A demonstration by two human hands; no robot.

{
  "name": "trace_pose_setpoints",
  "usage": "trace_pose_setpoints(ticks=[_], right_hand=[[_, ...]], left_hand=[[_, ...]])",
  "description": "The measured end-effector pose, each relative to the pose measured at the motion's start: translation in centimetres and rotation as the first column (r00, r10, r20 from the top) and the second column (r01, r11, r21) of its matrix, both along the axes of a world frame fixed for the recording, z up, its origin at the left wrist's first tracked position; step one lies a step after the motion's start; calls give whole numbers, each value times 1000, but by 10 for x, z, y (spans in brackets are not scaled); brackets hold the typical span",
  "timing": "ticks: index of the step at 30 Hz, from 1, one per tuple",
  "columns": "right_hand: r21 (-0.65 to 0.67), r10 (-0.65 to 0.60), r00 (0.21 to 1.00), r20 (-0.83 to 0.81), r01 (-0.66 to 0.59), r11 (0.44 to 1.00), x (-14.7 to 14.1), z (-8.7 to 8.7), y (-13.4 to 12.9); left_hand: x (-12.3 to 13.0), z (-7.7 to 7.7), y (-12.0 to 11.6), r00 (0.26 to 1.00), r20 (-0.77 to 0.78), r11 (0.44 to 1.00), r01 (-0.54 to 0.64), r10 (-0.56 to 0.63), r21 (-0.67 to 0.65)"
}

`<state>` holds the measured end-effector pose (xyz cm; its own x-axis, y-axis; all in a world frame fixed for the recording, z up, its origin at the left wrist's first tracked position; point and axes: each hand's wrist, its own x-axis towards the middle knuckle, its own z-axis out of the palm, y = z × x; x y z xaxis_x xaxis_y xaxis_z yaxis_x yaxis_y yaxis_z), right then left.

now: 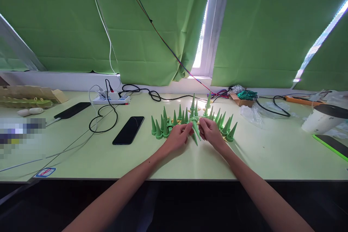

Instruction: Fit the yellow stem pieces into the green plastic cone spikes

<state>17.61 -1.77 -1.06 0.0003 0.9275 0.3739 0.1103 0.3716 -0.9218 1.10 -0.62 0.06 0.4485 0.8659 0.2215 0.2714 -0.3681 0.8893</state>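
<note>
Many green cone-shaped spikes with small yellowish parts among them form a wide cluster on the pale green table. In front of the cluster's middle, my left hand pinches a green spiked piece from the left, one of its cones pointing down toward me. My right hand is closed at the same piece's right side, its fingertips by a small yellowish part. The exact contact between fingertips and piece is partly hidden. More cones stand upright behind and to both sides of my hands.
A black phone lies left of the cluster, with a power strip and loose cables behind it. To the right are a small cardboard box, plastic bags, a white cup and a green-edged phone.
</note>
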Motion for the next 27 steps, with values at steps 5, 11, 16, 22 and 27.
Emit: trace_pose_setpoints(ticks=[5, 11, 16, 22, 27], right_hand=[[4, 52, 999, 18, -52, 999, 0, -1, 0], [-6, 58, 998, 38, -58, 998, 0, -2, 1], [-18, 66, 997, 36, -66, 998, 0, -2, 1], [-20, 67, 996, 52, -66, 998, 1, -1, 0], [-22, 45, 994, 99, -43, 999, 2, -3, 1]], left_hand=[[0, 1, -1, 998, 50, 993, 50, -45, -103], [-2, 1, 0, 999, 34, 998, 41, -39, -55], [-3, 2, 0, 1000, -18, 1000, 14, -14, 10], [-3, 4, -2, 999, -38, 997, -14, 17, 74], [-3, 2, 0, 998, -41, 991, -43, 48, 125]])
